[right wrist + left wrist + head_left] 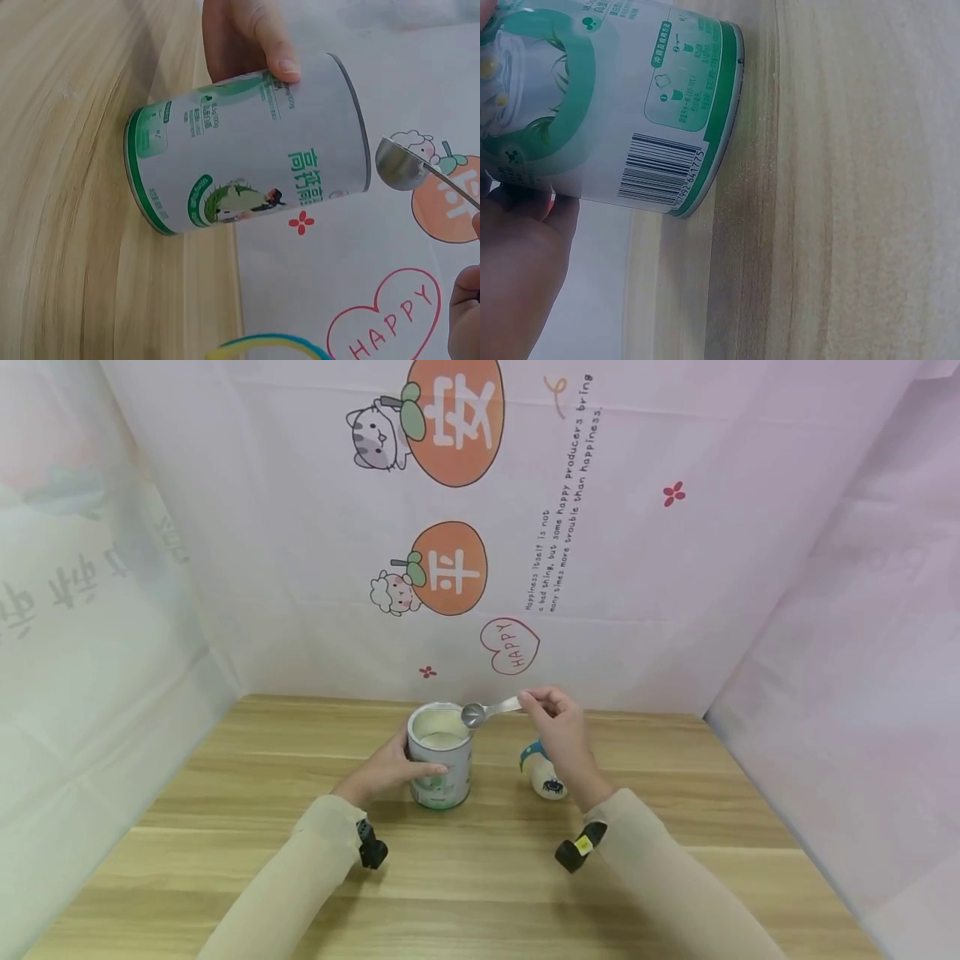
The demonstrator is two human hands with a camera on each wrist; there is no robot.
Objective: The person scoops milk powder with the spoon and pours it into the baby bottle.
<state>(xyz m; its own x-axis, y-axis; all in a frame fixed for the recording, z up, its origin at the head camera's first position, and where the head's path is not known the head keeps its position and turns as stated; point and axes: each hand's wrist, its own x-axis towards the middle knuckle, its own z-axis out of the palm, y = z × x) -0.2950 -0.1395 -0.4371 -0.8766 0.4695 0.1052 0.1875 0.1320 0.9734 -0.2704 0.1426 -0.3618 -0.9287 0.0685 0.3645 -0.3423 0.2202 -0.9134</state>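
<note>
A white and green milk powder can (441,768) stands lidless on the table, its pale inside showing from above. My left hand (390,767) grips its left side, thumb across the front; in the left wrist view the fingers go behind the can (607,97). With thumb and fingertips my right hand (562,727) pinches the handle of a metal measuring spoon (474,716). The spoon's round bowl (399,165) is just above the can's right rim, with a little pale residue along its edge. Inside, the bowl looks grey and shiny.
Partly hidden behind my right hand stands a cream-coloured bottle (549,779) with a blue and yellow handle and a dark crab-like print. The wooden table (480,893) ends at a printed cloth wall (615,643) close behind the can. Cloth also hangs on both sides.
</note>
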